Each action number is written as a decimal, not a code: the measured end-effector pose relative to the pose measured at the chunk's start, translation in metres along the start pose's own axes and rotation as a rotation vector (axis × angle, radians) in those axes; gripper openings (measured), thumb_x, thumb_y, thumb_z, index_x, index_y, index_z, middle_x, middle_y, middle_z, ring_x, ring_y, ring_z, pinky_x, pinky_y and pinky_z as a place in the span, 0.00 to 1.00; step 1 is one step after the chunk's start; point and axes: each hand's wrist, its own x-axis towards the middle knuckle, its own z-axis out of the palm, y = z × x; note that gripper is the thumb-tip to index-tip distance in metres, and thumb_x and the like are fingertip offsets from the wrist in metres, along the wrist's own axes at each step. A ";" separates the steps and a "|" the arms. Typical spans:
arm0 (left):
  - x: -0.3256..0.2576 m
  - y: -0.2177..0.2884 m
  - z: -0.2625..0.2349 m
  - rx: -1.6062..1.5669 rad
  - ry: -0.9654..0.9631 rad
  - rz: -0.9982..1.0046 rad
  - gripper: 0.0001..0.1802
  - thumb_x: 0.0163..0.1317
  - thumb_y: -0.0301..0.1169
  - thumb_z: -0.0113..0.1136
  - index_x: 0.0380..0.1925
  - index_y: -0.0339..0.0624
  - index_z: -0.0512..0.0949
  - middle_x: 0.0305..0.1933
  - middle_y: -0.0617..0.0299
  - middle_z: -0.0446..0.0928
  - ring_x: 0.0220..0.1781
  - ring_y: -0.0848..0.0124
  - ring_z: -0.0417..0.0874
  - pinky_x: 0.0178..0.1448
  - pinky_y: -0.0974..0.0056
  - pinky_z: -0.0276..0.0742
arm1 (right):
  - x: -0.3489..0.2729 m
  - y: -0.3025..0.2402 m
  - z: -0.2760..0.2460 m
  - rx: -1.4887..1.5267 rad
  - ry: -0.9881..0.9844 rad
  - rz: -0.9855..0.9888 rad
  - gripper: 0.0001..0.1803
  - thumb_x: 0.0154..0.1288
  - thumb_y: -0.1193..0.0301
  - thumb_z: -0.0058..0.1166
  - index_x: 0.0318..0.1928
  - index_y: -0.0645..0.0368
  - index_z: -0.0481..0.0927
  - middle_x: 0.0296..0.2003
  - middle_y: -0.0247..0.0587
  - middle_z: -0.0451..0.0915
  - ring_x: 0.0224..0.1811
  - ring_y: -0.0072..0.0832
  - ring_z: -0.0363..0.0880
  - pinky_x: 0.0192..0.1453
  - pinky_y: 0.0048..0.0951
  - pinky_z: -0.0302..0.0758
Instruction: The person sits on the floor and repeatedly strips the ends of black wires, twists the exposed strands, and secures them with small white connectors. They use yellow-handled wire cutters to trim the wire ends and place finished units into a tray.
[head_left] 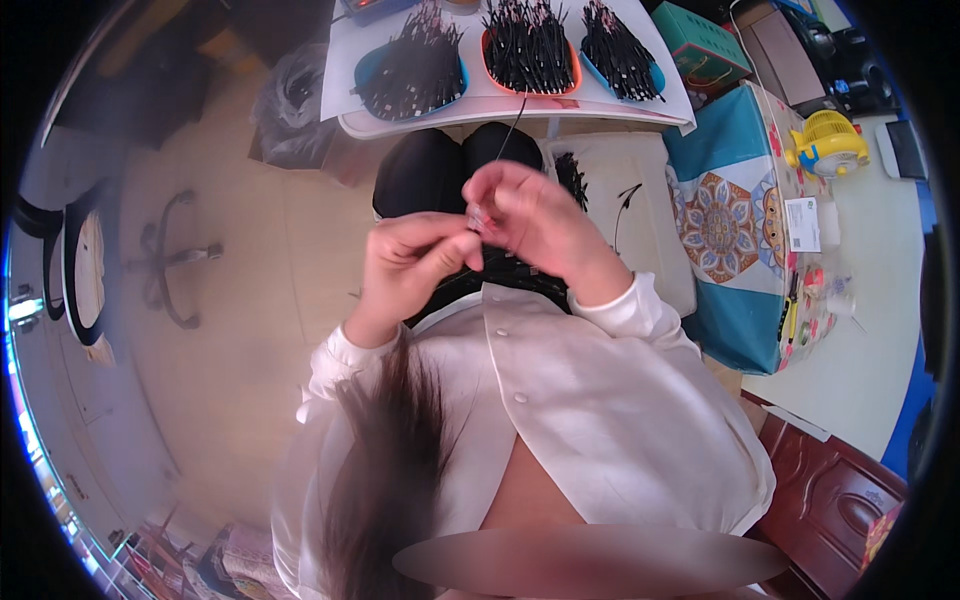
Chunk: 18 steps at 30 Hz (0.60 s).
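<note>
**Asker:** In the head view, what are the person's hands doing?

**Describer:** They meet above the lap. The left hand (420, 250) pinches a small pale piece (478, 217) between thumb and forefinger. The right hand (540, 222) curls close against it, blurred; whether its fingertips grip the piece cannot be told. A thin black wire (514, 128) runs from the hands up toward the surface (342, 62) ahead.

**Asker:** What lies on that surface?

**Describer:** Three trays in a row: a left blue tray (463, 88), an orange tray (532, 93) and a right blue tray (657, 76). Each is heaped with short black cables with pale tips. More, a dark bundle (572, 180) and a few loose strands (627, 196), rest on a cream pad (655, 268) beside the person's right thigh.

**Asker:** How far along is it?

**Describer:** Seemingly mid-piece: the one in hand looks unfinished. The heaps suggest repeated work, but which cables are done and which remain cannot be told.
</note>
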 end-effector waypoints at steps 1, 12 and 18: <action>-0.001 -0.003 -0.001 -0.102 0.118 -0.096 0.07 0.66 0.23 0.58 0.38 0.30 0.82 0.27 0.61 0.80 0.24 0.82 0.73 0.27 0.77 0.66 | 0.004 -0.005 -0.016 -0.128 0.124 -0.068 0.12 0.70 0.67 0.53 0.48 0.62 0.75 0.35 0.31 0.75 0.32 0.16 0.73 0.35 0.18 0.72; 0.037 -0.024 0.002 -0.202 0.491 -0.028 0.10 0.68 0.27 0.57 0.41 0.31 0.81 0.36 0.55 0.84 0.32 0.71 0.83 0.36 0.72 0.79 | 0.055 -0.008 -0.065 -0.921 0.595 -0.413 0.11 0.63 0.66 0.63 0.33 0.62 0.82 0.24 0.25 0.76 0.23 0.12 0.65 0.27 0.17 0.63; 0.052 -0.021 0.023 0.104 0.483 0.335 0.09 0.66 0.22 0.59 0.43 0.26 0.81 0.40 0.57 0.84 0.41 0.76 0.82 0.51 0.71 0.78 | 0.026 -0.006 0.005 -1.271 0.442 -0.655 0.11 0.54 0.74 0.69 0.29 0.66 0.79 0.22 0.35 0.73 0.22 0.20 0.71 0.28 0.23 0.70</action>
